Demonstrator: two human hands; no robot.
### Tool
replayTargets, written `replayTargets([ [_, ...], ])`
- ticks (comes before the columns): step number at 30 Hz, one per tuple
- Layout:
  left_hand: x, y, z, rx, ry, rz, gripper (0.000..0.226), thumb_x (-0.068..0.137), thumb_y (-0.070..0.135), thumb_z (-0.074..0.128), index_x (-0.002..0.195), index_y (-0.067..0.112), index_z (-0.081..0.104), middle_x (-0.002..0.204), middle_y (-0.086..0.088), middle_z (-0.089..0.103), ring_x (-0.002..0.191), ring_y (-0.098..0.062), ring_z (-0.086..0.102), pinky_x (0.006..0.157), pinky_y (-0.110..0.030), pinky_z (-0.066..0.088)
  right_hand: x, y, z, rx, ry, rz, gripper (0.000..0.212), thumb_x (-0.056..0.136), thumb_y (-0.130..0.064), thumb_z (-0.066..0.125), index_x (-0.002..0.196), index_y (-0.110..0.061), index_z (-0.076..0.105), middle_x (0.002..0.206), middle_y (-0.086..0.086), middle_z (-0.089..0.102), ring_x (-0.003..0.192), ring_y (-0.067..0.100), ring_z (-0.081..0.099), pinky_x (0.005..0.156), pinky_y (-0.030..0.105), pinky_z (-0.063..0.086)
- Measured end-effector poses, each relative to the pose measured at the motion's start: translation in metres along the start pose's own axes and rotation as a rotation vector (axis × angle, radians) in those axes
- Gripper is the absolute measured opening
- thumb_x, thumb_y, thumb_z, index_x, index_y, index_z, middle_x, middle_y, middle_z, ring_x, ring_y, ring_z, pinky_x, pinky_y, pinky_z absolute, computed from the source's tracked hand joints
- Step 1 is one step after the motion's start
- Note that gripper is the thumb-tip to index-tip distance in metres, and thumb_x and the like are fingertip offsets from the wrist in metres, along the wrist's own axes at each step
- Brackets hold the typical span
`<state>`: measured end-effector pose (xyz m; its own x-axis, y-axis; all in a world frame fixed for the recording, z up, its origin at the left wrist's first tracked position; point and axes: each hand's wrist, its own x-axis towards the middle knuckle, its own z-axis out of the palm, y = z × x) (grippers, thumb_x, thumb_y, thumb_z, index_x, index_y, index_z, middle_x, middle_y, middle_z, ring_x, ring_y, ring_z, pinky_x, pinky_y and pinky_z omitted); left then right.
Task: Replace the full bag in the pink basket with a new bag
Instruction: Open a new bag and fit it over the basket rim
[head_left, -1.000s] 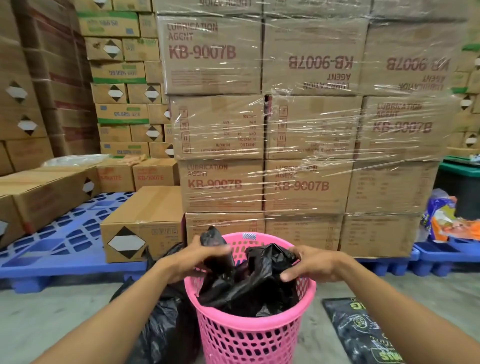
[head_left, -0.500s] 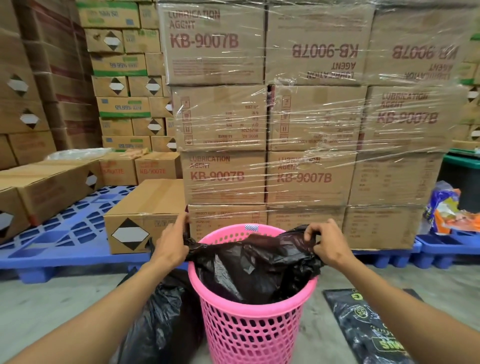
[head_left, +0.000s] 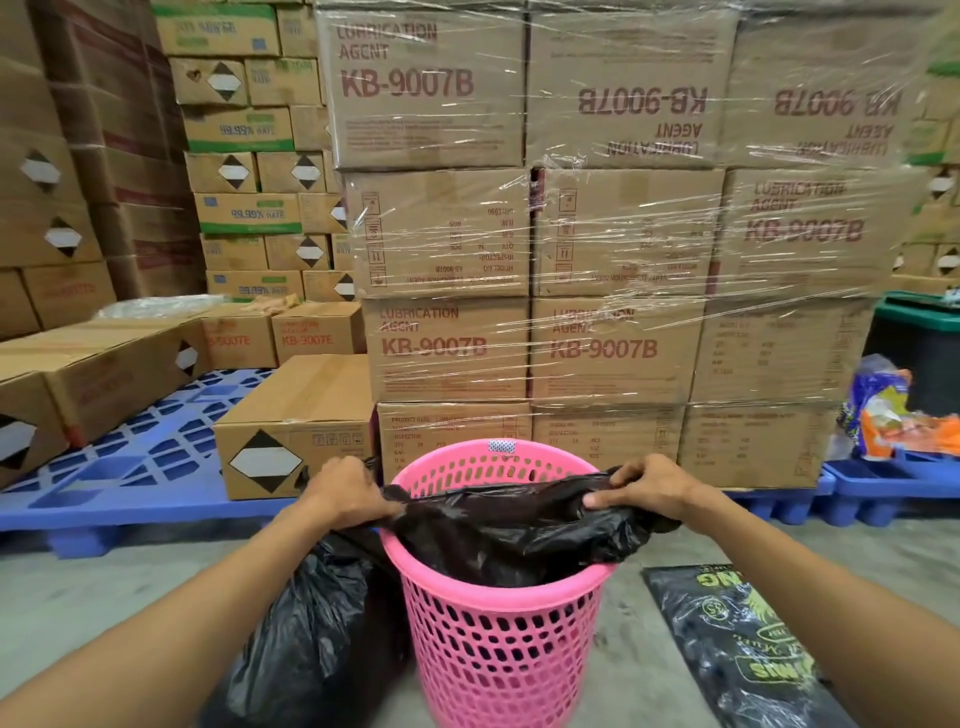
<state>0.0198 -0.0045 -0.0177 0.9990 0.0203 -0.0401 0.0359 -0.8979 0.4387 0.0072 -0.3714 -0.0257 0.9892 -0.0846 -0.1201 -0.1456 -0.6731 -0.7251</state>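
Observation:
The pink basket (head_left: 498, 639) stands on the concrete floor in front of me. A new black bag (head_left: 514, 525) hangs inside it, its mouth stretched across the opening. My left hand (head_left: 345, 491) grips the bag's edge at the basket's left rim. My right hand (head_left: 644, 486) grips the opposite edge just beyond the right rim. The far rim of the basket stays bare. A full black bag (head_left: 311, 639) sits on the floor against the basket's left side.
A shrink-wrapped stack of cardboard boxes (head_left: 613, 249) rises right behind the basket on blue pallets (head_left: 130, 467). A loose box (head_left: 296, 426) lies at the left. A printed black pack of bags (head_left: 737, 649) lies on the floor at the right.
Both hands have pulled apart, from bunching the new bag over the basket to stretching its mouth wide out to the left and right rims.

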Motion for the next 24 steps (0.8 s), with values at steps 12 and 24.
replayTargets([
  [12, -0.027, -0.007, 0.03, 0.522, -0.201, -0.108, 0.133, 0.05, 0.08, 0.07, 0.148, 0.01, 0.013, 0.153, -0.012, 0.009, 0.142, -0.037, 0.025, 0.111, -0.054, 0.033, -0.022, 0.037, 0.006, -0.468, -0.272, 0.106, 0.175, 0.009, -0.073, 0.078, 0.153, -0.03, -0.013, 0.148, 0.017, 0.007, 0.139, 0.04, 0.028, 0.115, 0.048, 0.031],
  [24, -0.038, -0.034, 0.066, 0.816, 0.2, 0.151, 0.126, 0.065, 0.074, 0.065, 0.155, 0.017, -0.002, 0.163, -0.011, 0.002, 0.149, -0.037, 0.005, 0.118, -0.05, 0.01, -0.021, 0.064, 0.016, 0.7, -0.445, 0.062, 0.099, 0.06, 0.02, 0.078, 0.137, -0.028, 0.037, 0.135, 0.018, 0.052, 0.122, 0.039, 0.054, 0.097, 0.055, 0.049],
])
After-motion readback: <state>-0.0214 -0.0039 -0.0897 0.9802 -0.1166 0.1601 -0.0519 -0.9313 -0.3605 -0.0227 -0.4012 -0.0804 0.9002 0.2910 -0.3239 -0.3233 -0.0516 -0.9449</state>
